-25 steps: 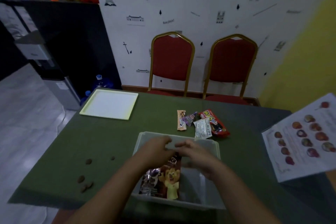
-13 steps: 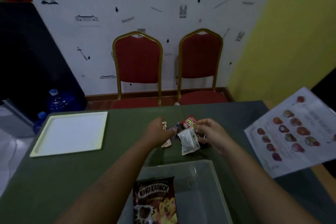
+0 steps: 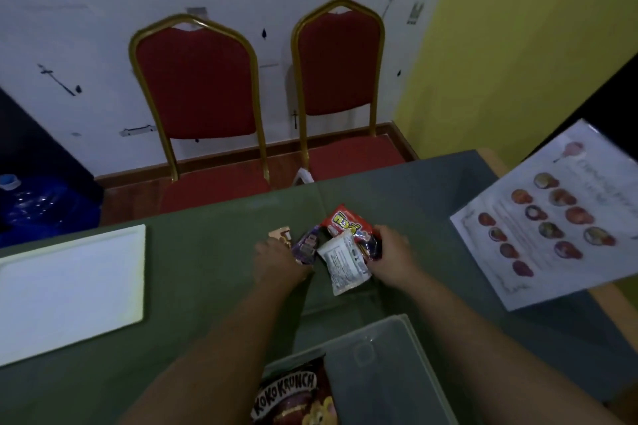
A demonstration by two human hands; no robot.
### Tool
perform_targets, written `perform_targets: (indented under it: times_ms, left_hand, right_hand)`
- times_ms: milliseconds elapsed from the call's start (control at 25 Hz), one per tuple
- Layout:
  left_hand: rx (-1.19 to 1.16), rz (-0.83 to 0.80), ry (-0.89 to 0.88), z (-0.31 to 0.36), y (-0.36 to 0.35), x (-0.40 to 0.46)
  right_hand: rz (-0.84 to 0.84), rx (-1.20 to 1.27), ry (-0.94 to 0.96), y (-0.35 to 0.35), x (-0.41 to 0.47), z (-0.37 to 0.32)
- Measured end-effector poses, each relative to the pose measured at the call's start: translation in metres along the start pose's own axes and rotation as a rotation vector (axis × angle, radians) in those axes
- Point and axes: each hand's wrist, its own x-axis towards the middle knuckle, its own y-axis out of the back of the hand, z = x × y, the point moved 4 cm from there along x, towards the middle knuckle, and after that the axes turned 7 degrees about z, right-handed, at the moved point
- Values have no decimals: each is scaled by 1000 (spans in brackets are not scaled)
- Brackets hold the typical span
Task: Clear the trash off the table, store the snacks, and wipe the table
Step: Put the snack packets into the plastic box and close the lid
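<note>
Foil-and-plastic snack packets (image 3: 340,245) at mid-desk (image 3: 207,269) — light, crinkly, slippery — as our left hand (image 3: 276,260) rests on some, our right hand (image 3: 392,257) grips others; we judge bunched edges hold best.

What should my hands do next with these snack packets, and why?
Probably lift the packets and bring them back to the clear bin. The right hand grips the red packet and white packet, the left hand is on the purple packet, and the cereal bag already sits inside.
</note>
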Motion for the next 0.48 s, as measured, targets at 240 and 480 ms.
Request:
perform_targets:
  times_ms: [240,480]
  left_hand:
    - [-133,64,22,4,-3,0]
    - [-152,-60,133,-22,0,-1]
  right_hand:
    - [89,-285,67,-12,10,3]
    - [62,126,-178,-5,1,17]
